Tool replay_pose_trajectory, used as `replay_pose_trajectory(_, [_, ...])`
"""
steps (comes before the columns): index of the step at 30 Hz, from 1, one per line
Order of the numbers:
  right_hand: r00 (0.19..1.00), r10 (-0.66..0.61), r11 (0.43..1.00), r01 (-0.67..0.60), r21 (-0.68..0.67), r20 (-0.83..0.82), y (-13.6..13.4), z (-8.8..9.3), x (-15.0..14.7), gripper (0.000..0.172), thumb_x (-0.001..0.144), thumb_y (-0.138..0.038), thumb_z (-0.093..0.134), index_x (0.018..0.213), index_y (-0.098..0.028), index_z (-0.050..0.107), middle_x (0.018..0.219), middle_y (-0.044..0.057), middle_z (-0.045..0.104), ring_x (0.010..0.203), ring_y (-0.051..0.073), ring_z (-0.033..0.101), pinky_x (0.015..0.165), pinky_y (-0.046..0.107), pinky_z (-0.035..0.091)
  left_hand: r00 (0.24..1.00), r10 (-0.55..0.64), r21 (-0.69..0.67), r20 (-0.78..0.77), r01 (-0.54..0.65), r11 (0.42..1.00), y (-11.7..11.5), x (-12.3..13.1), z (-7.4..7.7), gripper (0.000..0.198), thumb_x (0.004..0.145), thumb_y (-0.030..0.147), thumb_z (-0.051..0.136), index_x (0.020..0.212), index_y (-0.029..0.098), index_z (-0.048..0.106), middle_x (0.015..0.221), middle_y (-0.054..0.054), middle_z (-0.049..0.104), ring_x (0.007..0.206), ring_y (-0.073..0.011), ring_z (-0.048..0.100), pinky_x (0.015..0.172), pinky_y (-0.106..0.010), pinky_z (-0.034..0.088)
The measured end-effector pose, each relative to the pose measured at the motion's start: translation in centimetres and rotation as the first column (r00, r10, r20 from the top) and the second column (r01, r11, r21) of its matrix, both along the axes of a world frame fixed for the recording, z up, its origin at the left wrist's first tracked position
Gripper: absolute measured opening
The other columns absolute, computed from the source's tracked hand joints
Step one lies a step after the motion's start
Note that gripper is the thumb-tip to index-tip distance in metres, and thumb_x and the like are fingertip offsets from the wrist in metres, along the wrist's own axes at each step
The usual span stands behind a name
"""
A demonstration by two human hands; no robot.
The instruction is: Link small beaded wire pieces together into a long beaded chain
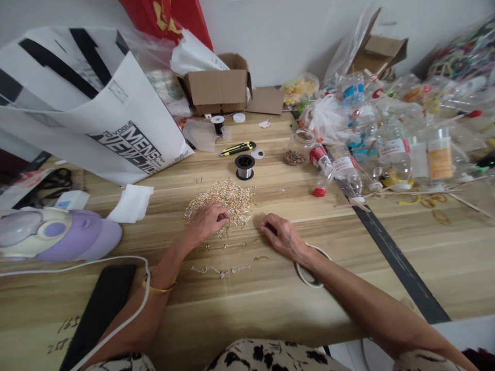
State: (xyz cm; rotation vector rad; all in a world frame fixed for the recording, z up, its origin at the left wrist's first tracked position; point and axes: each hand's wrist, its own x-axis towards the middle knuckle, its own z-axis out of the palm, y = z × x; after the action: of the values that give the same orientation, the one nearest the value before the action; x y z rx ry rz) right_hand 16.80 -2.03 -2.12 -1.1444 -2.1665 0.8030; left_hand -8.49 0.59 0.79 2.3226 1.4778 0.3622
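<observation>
A heap of small gold and white beads (228, 198) lies in the middle of the wooden table (270, 299). My left hand (207, 221) rests at the heap's near edge, fingers curled and pinched among the beads. My right hand (280, 236) lies on the table just right of the heap, fingers bent together; what they hold is hidden. Between and below my hands lie two beaded strands (220, 270) and a short gold piece (261, 257). A white ring (309, 281) sits under my right wrist.
A spool of wire (245, 167), a yellow utility knife (236, 149) and a jar of beads (297, 149) stand behind the heap. A cardboard box (220, 85) and a large white bag (96, 103) fill the back left. Plastic bottles (386, 149) crowd the right. A purple device (58, 234) and a black phone (100, 304) are at left.
</observation>
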Motion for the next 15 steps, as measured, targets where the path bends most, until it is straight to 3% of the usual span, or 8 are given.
replay_pose_trajectory(15, [1.000,-0.007,1.000,0.007,-0.006,0.003,-0.05,0.17,-0.05,0.009,0.088,-0.017,0.049,0.081,-0.019,0.053,0.076,0.002,0.057,0.067,0.015,0.051,0.064,0.026,0.038,0.999,-0.012,0.018,0.045,0.012,1.000,-0.23,0.80,-0.79,0.005,0.079,0.016,0.064,0.079,0.018,0.068,0.075,-0.003,0.064,0.079,-0.0184,0.056,0.077,-0.030,0.042])
